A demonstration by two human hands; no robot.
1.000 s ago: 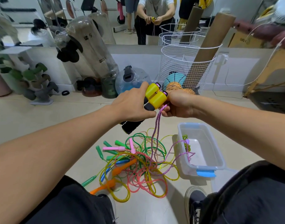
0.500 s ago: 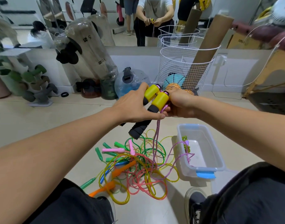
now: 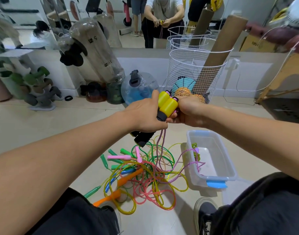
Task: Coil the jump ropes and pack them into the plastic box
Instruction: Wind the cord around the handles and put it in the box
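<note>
Two jump rope handles [image 3: 167, 106], glossy yellow plastic cylinders with black foam grips, side by side, held up above the rope pile [image 3: 145, 173]. Left hand [image 3: 143, 116] wraps the black grips from the left, thumb up along the yellow part, fingers curled round. Right hand [image 3: 187, 111] cups the handles from the right, fingers curled under them; fingertips hidden, can't tell if it pinches the cord. Both forearms reach forward, wrists near each other. Pink-purple braided cord [image 3: 162, 141] hangs from the handles down into the pile, one loop draped over the near-left rim of the plastic box [image 3: 230, 167].

Pile on the floor, just left of the box: thin glossy translucent cords in yellow, pink, green, tangled; slim tapered plastic handles in green, pink, orange, blue. Box is clear, rectangular, rounded corners, blue clip latches at the ends, a bit of cord inside its far-left corner.

Beyond the box: white wire mesh basket [image 3: 196, 73] holding cardboard tubes and balls. Left of the basket, a translucent blue water-filled weight [image 3: 138, 89].
</note>
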